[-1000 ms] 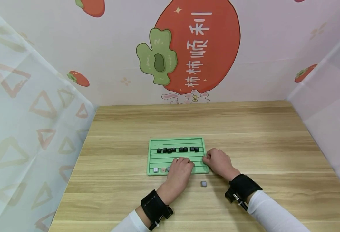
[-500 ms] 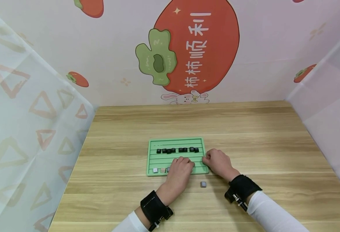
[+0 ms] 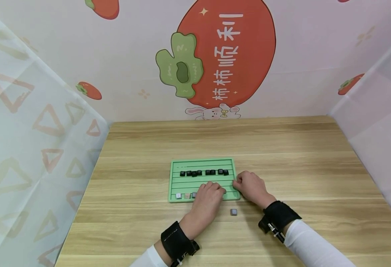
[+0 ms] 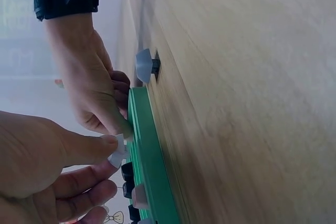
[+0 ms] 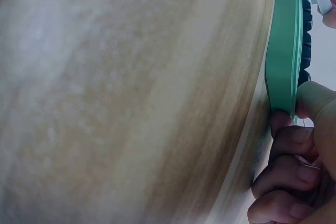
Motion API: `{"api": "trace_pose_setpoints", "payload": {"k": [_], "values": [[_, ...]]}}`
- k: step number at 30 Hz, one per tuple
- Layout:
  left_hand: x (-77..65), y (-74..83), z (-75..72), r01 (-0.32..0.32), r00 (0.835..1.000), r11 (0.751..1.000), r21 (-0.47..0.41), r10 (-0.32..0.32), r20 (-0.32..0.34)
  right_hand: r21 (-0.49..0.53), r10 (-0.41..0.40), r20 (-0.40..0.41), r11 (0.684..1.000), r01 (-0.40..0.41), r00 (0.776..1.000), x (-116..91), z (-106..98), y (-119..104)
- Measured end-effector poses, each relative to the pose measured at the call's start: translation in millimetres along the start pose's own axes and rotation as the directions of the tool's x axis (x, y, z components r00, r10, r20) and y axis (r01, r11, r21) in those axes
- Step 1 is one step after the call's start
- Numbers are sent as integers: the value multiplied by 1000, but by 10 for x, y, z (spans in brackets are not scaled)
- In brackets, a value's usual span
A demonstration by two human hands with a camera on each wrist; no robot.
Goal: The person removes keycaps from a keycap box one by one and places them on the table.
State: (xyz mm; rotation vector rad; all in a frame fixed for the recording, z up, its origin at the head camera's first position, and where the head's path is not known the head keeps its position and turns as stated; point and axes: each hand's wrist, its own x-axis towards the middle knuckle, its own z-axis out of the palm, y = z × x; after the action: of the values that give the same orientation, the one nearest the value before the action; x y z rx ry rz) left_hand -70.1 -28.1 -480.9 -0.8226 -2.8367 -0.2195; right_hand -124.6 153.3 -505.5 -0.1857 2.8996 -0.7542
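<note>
In the head view my left hand [image 3: 208, 200] is over the front part of a green grooved board [image 3: 203, 184]. Its thumb and index finger pinch a pale keycap [image 4: 117, 153], seen in the left wrist view close to the board's surface. My right hand [image 3: 252, 188] grips the board's right edge, thumb on top and the other fingers curled beside and below it. Along the front groove sit a white keycap [image 3: 178, 195], a beige keycap [image 3: 187, 195] and a grey-blue keycap [image 3: 194, 195], partly behind my left hand.
A row of several black keycaps [image 3: 212, 172] stands across the board's upper half. One grey keycap [image 3: 233, 212] lies on the wooden table [image 3: 135, 178] in front of the board, between my forearms. Printed cloth walls [image 3: 128, 85] enclose the table's back and sides.
My left hand has shifted slightly right and toward me, uncovering a bit more of the grey-blue keycap. My right hand stays at the board's edge.
</note>
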Motion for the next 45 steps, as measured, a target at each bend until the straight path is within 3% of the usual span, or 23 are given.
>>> {"api": "trace_pose_setpoints", "payload": {"k": [33, 45], "values": [[-110, 160, 30, -79, 997, 997, 14, 78, 29, 7, -11, -2, 1000, 11, 1000, -2, 5, 10], [-129, 190, 58, -85, 995, 996, -20, 86, 58, 2, -11, -7, 1000, 11, 1000, 0, 5, 6]]}}
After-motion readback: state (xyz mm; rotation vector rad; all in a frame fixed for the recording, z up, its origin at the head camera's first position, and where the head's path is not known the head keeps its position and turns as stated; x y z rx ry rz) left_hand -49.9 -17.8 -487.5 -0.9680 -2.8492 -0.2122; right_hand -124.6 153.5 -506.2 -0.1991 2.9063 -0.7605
